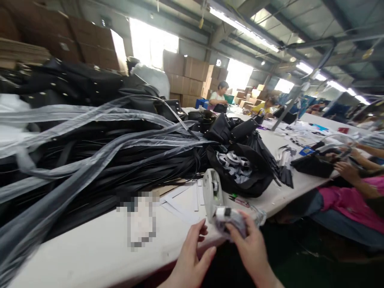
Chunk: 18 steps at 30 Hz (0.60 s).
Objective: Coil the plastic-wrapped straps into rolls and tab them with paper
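My right hand (250, 244) grips a bundle (229, 222) wrapped in whitish, clear-looking material with a dark patch on top, over the table's front edge. To its left, my left hand (195, 252) has its fingers apart and holds nothing. Just behind the bundle, a pale grey-green tape dispenser (212, 192) stands on the white table (99, 256). White paper sheets (181, 202) lie left of the dispenser. A black bag (258, 172) behind it is filled with white and grey rolled pieces (235, 164). Small pink-handled snips (240, 201) rest right of the dispenser.
Long black straps (144, 168) and clear plastic strips (99, 156) heap over the left side. Black bags (220, 130) are piled behind. At the right, a person in pink (351, 200) handles a black bag (313, 164). Other people sit farther back, near stacked cartons (189, 76).
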Tool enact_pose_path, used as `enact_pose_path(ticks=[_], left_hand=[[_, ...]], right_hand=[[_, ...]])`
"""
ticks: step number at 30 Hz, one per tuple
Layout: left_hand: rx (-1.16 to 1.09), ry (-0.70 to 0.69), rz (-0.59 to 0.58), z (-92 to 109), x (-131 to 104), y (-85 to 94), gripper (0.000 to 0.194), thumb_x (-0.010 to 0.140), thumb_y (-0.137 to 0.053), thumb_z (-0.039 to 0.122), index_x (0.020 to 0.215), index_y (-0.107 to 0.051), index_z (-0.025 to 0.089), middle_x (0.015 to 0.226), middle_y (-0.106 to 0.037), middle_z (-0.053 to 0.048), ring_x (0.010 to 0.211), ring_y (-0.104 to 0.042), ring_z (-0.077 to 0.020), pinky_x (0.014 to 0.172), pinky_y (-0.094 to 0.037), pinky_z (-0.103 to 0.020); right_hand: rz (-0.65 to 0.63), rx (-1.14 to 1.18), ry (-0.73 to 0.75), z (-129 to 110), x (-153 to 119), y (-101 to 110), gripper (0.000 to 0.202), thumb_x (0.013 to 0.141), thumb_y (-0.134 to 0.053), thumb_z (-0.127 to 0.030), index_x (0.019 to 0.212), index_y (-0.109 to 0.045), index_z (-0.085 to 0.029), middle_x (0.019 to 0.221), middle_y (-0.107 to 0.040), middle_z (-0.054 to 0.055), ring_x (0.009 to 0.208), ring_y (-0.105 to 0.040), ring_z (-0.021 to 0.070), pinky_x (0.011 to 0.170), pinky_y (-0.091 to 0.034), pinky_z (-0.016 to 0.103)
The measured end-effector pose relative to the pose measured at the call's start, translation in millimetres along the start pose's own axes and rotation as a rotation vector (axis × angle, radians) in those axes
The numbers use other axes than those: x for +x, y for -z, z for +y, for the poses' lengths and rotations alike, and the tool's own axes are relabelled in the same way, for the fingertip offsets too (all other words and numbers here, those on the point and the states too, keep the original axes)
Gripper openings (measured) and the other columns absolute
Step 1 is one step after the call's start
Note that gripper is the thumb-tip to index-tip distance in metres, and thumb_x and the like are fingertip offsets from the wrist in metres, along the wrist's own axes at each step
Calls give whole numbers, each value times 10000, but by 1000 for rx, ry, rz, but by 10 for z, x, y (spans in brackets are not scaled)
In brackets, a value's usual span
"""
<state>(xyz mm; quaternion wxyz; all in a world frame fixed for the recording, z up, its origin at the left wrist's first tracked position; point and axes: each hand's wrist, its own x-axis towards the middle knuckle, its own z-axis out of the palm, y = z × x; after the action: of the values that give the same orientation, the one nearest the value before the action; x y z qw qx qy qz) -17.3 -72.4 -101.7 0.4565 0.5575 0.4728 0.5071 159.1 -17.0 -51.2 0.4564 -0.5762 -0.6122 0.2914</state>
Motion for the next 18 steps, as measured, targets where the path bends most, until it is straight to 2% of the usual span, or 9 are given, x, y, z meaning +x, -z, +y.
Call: enact_pose_path(ticks=[4, 6, 7, 9, 12, 14, 15, 16, 18], left_hand=[[162, -89, 70, 93, -14, 186, 456, 868, -566, 273, 1308, -479, 191, 1179, -588, -140, 1059, -584, -243, 936, -486, -395], [267, -96, 137, 129, 79, 393, 418, 858, -579, 285, 1259, -515, 184, 1156, -600, -144, 1044, -592, -246, 934, -490, -397], [341, -107, 186, 147, 154, 560, 413, 859, -579, 303, 1251, -521, 183, 1165, -601, -148, 1060, -587, -252, 949, -482, -407], [552, -138, 319, 199, 331, 1045, 431, 865, -562, 338, 1263, -519, 179, 1220, -588, -156, 1138, -552, -277, 1003, -439, -441], [1001, -67, 682, 309, 531, 2032, 441, 871, -519, 314, 1269, -530, 125, 1313, -544, -192, 1272, -452, -323, 1084, -326, -472], [1272, 155, 969, 366, 557, 2671, 459, 900, -454, 292, 1292, -511, 62, 1336, -511, -234, 1274, -443, -338, 1073, -303, -462], [1383, 313, 1044, 380, 538, 2936, 469, 894, -452, 294, 1284, -517, 41, 1319, -518, -250, 1246, -462, -355, 1054, -302, -478], [1468, 447, 1021, 384, 505, 3153, 454, 890, -452, 310, 1234, -560, 34, 1245, -567, -255, 1182, -511, -364, 1022, -316, -490], [1491, 533, 948, 368, 418, 3442, 374, 865, -485, 334, 1042, -678, 66, 1003, -668, -218, 986, -608, -357, 924, -377, -483]], right_hand=[[525, -420, 395, 91, 1098, 254, 604, 783, -622, -558, 1160, -603, -86, 1054, -660, 207, 956, -622, 345, 842, -466, 447], [427, -569, 529, 243, 1656, 270, 601, 846, -500, -546, 1154, -602, -41, 1028, -653, 244, 972, -610, 368, 856, -449, 476], [270, -635, 557, 318, 1872, 254, 620, 834, -475, -576, 1128, -616, -49, 979, -663, 237, 924, -620, 370, 818, -461, 482], [173, -678, 564, 423, 2112, 212, 637, 808, -440, -628, 1073, -642, -85, 950, -672, 234, 886, -628, 379, 758, -477, 485], [244, -634, 645, 454, 1979, 185, 598, 825, -408, -615, 1142, -622, -156, 1107, -656, 204, 988, -618, 380, 827, -481, 488], [237, -565, 726, 466, 1680, 170, 560, 833, -420, -590, 1169, -603, -182, 1152, -648, 164, 1023, -617, 362, 915, -464, 493], [197, -532, 751, 494, 1515, 154, 536, 835, -433, -580, 1156, -605, -187, 1150, -652, 149, 1023, -623, 349, 944, -456, 496], [143, -509, 761, 541, 1358, 130, 504, 839, -451, -570, 1127, -616, -191, 1145, -658, 136, 1018, -632, 335, 956, -457, 491], [21, -487, 763, 681, 1105, 71, 444, 844, -487, -564, 1037, -659, -203, 1123, -677, 115, 983, -659, 305, 918, -497, 455]])
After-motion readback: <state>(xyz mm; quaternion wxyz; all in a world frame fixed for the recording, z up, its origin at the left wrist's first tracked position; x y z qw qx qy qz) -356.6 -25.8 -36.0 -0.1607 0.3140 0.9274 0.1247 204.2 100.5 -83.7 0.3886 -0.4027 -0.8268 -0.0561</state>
